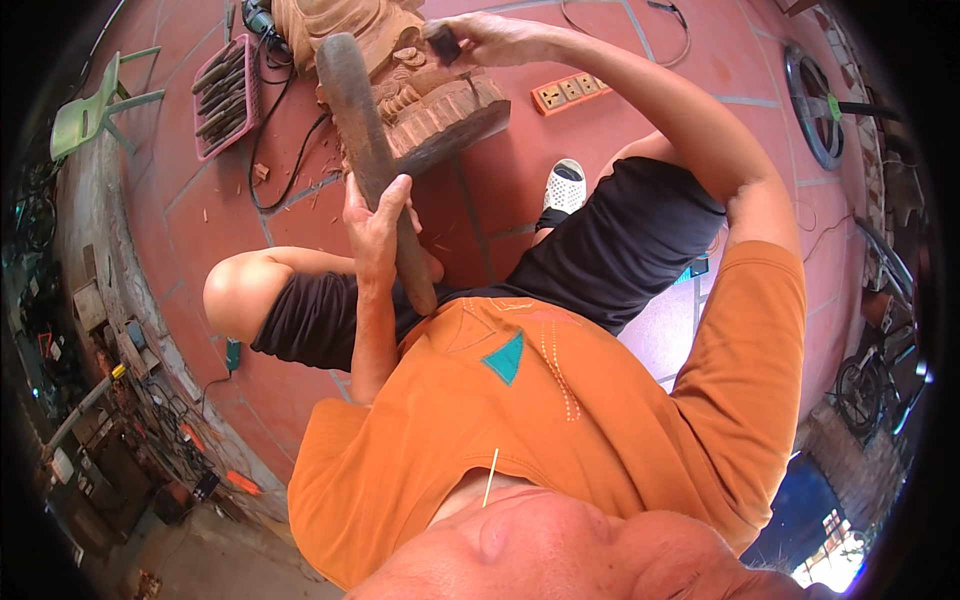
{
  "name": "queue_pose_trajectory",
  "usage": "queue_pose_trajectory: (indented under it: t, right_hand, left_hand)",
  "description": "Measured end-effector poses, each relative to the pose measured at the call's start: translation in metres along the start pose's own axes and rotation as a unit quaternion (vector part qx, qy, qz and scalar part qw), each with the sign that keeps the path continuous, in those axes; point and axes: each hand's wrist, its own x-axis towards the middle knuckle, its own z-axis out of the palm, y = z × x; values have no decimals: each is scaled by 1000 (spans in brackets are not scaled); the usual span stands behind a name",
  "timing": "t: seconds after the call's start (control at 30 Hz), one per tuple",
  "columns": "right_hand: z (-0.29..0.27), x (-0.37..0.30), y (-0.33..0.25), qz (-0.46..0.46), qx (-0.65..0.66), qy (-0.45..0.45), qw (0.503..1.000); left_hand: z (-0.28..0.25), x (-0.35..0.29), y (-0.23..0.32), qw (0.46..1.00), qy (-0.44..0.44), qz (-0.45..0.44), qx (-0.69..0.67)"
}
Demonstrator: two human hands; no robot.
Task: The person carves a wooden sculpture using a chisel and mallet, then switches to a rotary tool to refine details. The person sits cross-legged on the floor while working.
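Observation:
My left hand (376, 225) is closed around a long wooden club-shaped mallet (358, 110), its thicker end pointing up and away from me. The mallet crosses in front of a carved wooden statue (440, 105) with folds and a ridged base, hiding part of it. My right hand (495, 40) reaches to the statue's right side, its fingers closed on a short, dark, blocky object (441, 44). That object is right against or just above the carving; I cannot tell which. Its exact kind is unclear.
A pink basket (247, 95) of chisel-like tools stands left of the statue, beside a green chair (95, 115). A power tool (257, 15) with a black cord lies near it. An orange power strip (570, 92) is at right. Wood chips dot the red tile floor (180, 240).

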Motion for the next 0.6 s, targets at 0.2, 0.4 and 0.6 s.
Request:
queue_pose_trajectory:
  t: [0.2, 0.4, 0.6]
  right_hand:
    - [-3, -16, -37, 18, 29, 33, 999]
    - [1, -20, -38, -19, 13, 37, 999]
    - [1, -25, -33, -22, 61, 20, 998]
  left_hand:
    - [-3, -3, 6, 999, 22, 23, 4]
    - [4, -6, 11, 998, -1, 45, 35]
    - [4, -8, 12, 998, -13, 63, 8]
